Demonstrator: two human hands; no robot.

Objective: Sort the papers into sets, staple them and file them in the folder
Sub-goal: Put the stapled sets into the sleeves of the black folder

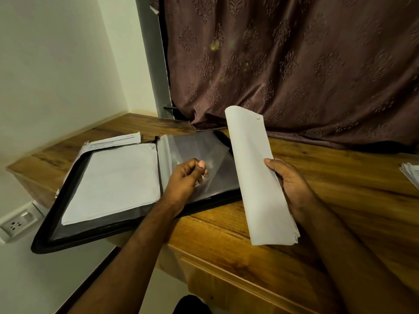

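Filing step: the left hand (188, 175) pinches a clear sleeve (195, 159) of the open folder (68, 227) — the right hand (292, 184) grips a stapled set (256, 173). Next, I judge, the sleeve's mouth must be parted and the set slid in.

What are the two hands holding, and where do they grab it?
The right hand grips a stapled paper set by its right edge, halfway down. The left hand pinches a clear plastic sleeve of the folder.

Paper pile (411, 175): cut off by the right edge, print unreadable.
Sheet under folder (115, 140): mostly covered, text too blurred to read.
Left hand (186, 177): fingertips smeared behind the clear sleeve (197, 152).
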